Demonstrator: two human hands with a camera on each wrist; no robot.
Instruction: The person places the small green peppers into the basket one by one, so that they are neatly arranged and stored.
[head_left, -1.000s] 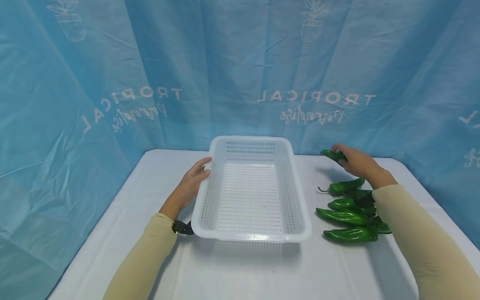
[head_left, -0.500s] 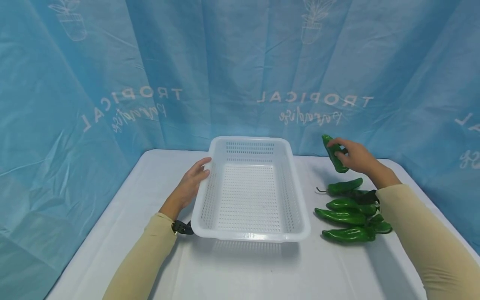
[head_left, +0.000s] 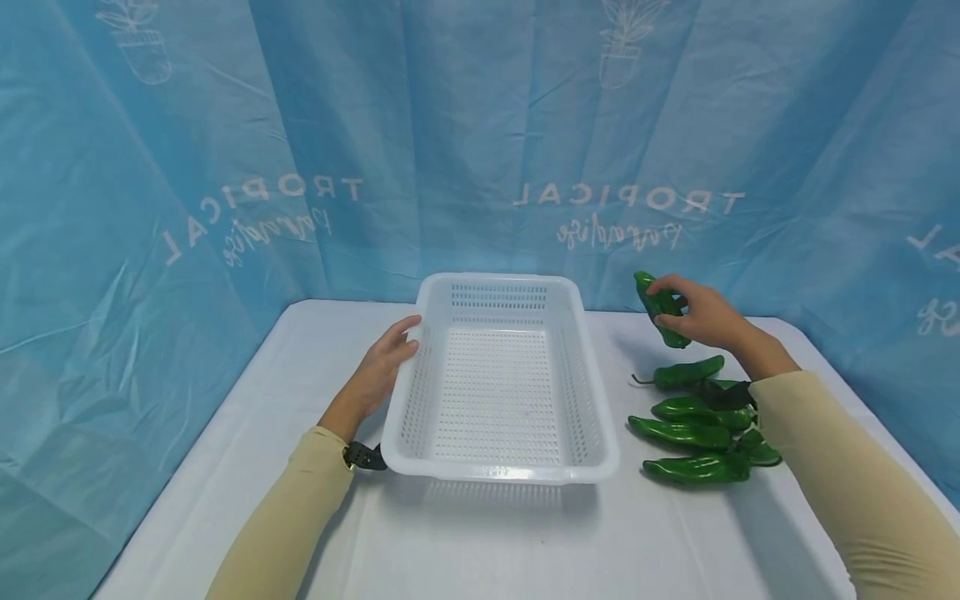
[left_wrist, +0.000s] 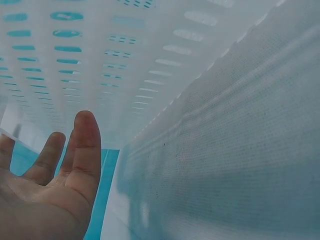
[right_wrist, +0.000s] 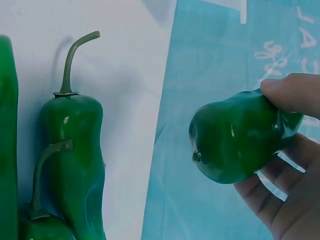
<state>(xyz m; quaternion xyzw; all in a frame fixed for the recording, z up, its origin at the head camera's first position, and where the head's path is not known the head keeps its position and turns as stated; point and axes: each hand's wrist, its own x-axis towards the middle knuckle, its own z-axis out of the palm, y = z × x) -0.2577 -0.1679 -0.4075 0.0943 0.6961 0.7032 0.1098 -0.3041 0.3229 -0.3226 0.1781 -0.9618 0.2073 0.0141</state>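
Note:
In the head view my left hand [head_left: 375, 375] is at the left side of a white perforated plastic basket [head_left: 397, 425], its fingertips at the rim. The left wrist view shows that hand's fingers [left_wrist: 86, 155] nearly straight beside the slotted wall. My right hand [head_left: 708, 317] pinches a green pepper [head_left: 649, 300] between thumb and fingers, raised above the table's far right. No stem sticks out from this pepper [right_wrist: 230, 137] in the right wrist view. Below the hand lie several more green peppers [head_left: 686, 433], some partly hidden by the right wrist strap and sleeve.
A white cloth [head_left: 480, 550] covers the table. Blue printed curtain [head_left: 480, 133] hangs behind it and along both sides. One lying pepper [right_wrist: 75, 125] has a curved stem pointing toward the basket. The peppers lie just right of the basket.
The held pepper has turned from nearly level to a steep tilt and rises slightly, then shifts a little left. My left hand and the basket stay almost where they were.

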